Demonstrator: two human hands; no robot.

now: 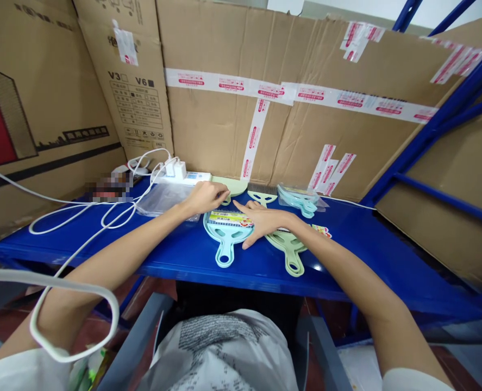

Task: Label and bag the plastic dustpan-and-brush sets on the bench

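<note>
My left hand (208, 196) is closed, its curled fingertips at the handle of a pale green dustpan (237, 186) at the back of the table. My right hand (263, 220) has its thumb and index finger spread apart and covers part of what lies below it. Just under its fingertips lies a light blue dustpan (225, 241) with a yellow label card (229, 218) on it. A green dustpan (293, 260) extends from beneath my right wrist, handle toward me. Beyond that hand lies a green brush (262, 196), bristles toward the cardboard.
A light blue set in a clear bag (300, 200) lies back right. Clear plastic bags (165, 198) lie left, near a white power strip (198, 177) with plugs. White cables (114, 214) loop over the left side. Cardboard (224, 130) walls the blue table (371, 250).
</note>
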